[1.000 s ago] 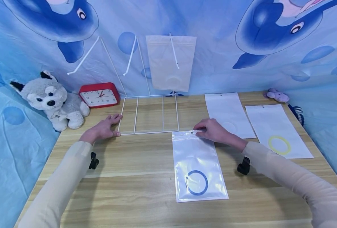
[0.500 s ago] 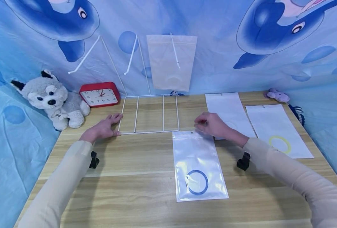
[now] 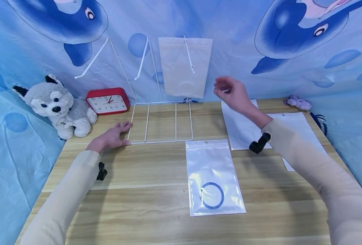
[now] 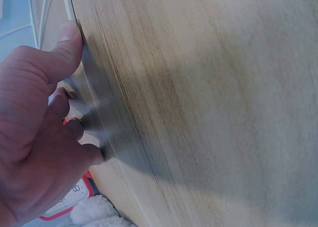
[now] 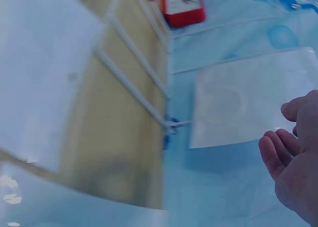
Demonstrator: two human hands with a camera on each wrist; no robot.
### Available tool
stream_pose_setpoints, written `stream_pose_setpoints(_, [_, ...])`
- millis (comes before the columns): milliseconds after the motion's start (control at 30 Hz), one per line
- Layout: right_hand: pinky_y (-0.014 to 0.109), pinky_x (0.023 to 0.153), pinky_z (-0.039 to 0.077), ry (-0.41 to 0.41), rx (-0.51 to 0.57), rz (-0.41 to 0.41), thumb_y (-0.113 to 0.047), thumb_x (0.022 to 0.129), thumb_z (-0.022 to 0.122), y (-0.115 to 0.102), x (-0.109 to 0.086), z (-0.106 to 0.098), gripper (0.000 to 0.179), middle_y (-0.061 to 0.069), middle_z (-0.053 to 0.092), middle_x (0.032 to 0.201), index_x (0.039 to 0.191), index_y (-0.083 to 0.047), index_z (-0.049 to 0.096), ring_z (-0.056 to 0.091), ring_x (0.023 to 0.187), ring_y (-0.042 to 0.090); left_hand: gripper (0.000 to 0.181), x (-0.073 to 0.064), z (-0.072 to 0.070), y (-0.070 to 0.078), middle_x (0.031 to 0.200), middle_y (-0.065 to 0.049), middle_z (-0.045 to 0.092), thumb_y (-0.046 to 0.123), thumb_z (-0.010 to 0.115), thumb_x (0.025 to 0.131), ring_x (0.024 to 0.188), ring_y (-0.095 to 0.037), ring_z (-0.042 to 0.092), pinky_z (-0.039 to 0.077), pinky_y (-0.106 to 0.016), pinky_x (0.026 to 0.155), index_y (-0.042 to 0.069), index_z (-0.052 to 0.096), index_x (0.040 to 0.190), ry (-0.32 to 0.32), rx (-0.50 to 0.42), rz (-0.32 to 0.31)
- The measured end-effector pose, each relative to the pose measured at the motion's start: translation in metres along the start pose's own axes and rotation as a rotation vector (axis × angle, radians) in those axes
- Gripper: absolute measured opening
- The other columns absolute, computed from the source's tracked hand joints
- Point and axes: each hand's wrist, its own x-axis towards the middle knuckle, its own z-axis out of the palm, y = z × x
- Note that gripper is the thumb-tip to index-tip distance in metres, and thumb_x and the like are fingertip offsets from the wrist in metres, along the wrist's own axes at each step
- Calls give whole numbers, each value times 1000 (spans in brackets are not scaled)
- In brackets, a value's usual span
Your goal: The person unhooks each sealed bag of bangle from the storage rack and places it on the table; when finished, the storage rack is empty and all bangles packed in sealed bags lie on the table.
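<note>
My left hand (image 3: 112, 137) rests against the left front corner of a white wire display rack (image 3: 160, 141), thumb and fingers spread apart. In the left wrist view the thumb (image 4: 69, 43) touches the white wire. Nothing is held in my right hand (image 3: 233, 93), raised with loosely curved fingers beside a white zip pouch (image 3: 176, 71) hanging on the rack's right hook (image 3: 188, 56). Two other hooks, the left hook (image 3: 90, 61) and middle hook (image 3: 141, 59), carry nothing. A clear-front pouch with a dark blue ring (image 3: 213, 156) lies flat before the rack.
Two more white pouches lie at the right, a nearer pouch (image 3: 245, 131) and a farther pouch (image 3: 294, 119) partly behind my right sleeve. A red clock (image 3: 108, 101), plush husky (image 3: 56, 105) and small purple toy (image 3: 298, 102) stand along the back by the blue curtain.
My right hand has let go of the blue-ring pouch's top edge and risen up and back beside the hanging pouch. The left hand and rack have stayed in place.
</note>
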Motion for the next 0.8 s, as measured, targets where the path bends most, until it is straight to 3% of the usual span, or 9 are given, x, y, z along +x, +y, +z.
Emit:
stream_pose_setpoints(267, [30, 96, 50, 112, 31, -3, -11, 98, 65, -20, 38, -9, 42, 14, 65, 126, 137, 0, 56, 62, 115, 22, 88, 2, 1, -4, 166, -19, 3, 29, 69, 95, 147, -49, -5, 10, -73, 110, 11, 13, 161, 10, 5, 5])
stream_pose_setpoints(600, [27, 95, 51, 200, 89, 64, -10, 96, 67, -32, 65, -10, 42, 14, 65, 126, 136, -4, 58, 62, 113, 21, 88, 1, 1, -1, 166, -18, 1, 26, 69, 95, 146, -51, -5, 10, -73, 109, 14, 13, 161, -1, -10, -12])
stream_pose_setpoints(800, [25, 96, 50, 227, 134, 99, -9, 95, 68, -40, 76, -8, 43, 13, 65, 126, 137, -6, 58, 63, 113, 19, 86, 2, 2, -2, 165, -21, 4, 23, 69, 95, 146, -51, -3, 10, -71, 111, 9, 16, 160, 19, 8, 20])
